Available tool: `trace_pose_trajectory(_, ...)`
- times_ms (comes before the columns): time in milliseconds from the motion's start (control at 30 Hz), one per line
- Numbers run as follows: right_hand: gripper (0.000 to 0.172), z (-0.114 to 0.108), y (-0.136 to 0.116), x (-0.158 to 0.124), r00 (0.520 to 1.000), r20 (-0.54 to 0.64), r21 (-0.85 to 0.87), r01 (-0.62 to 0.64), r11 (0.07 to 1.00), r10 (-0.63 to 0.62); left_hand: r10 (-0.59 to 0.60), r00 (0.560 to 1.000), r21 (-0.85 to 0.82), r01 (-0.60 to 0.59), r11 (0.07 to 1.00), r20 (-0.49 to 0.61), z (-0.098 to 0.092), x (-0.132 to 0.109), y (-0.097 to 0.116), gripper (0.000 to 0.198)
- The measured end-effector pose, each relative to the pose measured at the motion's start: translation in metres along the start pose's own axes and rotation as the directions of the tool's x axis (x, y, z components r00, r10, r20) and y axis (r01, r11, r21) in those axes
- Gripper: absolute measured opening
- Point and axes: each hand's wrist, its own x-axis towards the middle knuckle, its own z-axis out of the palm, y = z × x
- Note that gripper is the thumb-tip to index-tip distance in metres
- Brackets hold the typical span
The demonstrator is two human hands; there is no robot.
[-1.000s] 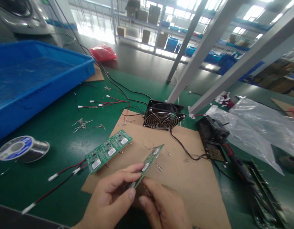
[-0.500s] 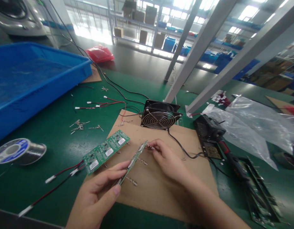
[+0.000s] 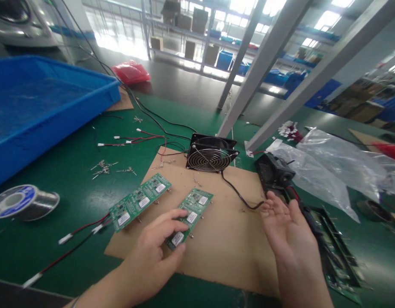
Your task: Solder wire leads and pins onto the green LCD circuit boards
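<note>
My left hand (image 3: 155,252) presses a green circuit board (image 3: 190,216) flat onto the brown cardboard sheet (image 3: 223,239), fingers curled over its near end. A second green circuit board (image 3: 140,202) with red and black wires lies just to its left. My right hand (image 3: 285,226) hovers palm up over the cardboard's right edge, fingers spread, holding nothing. It is close to the black soldering iron stand (image 3: 274,171) and the red-handled soldering iron (image 3: 304,209).
A small black fan (image 3: 211,155) sits at the cardboard's far edge, its cable trailing right. A blue bin (image 3: 40,107) and a solder spool (image 3: 22,202) are at left. Loose wires and metal terminals (image 3: 104,167) lie on the green mat. Clear plastic bags (image 3: 335,167) and more boards (image 3: 341,256) are at right.
The left hand has laid the board down flat on the cardboard from its tilted, edge-up hold. The right hand left the board's far end and swung right, opening palm up.
</note>
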Motion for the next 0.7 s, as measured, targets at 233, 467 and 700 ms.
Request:
trace_pose_trajectory(233, 0.047, -0.006, -0.008, 0.029, 0.989, -0.133, 0.174, -0.039, 0.984, 0.063, 0.03, 0.999, 0.097, -0.032, 0.995, 0.02, 0.002, 0.0, 0.002, 0.025)
trace_pose_trajectory(467, 0.048, -0.008, -0.013, 0.047, 0.984, -0.173, 0.21, -0.009, 0.978, 0.047, 0.061, 0.998, 0.121, -0.061, 0.991, 0.0, 0.006, -0.006, 0.003, 0.034)
trace_pose_trajectory(700, 0.034, -0.003, -0.019, 0.017, 0.951, -0.309, 0.225, 0.093, 0.97, -0.02, 0.082, 0.997, 0.136, -0.08, 0.987, -0.004, 0.008, -0.005, 0.0, 0.038)
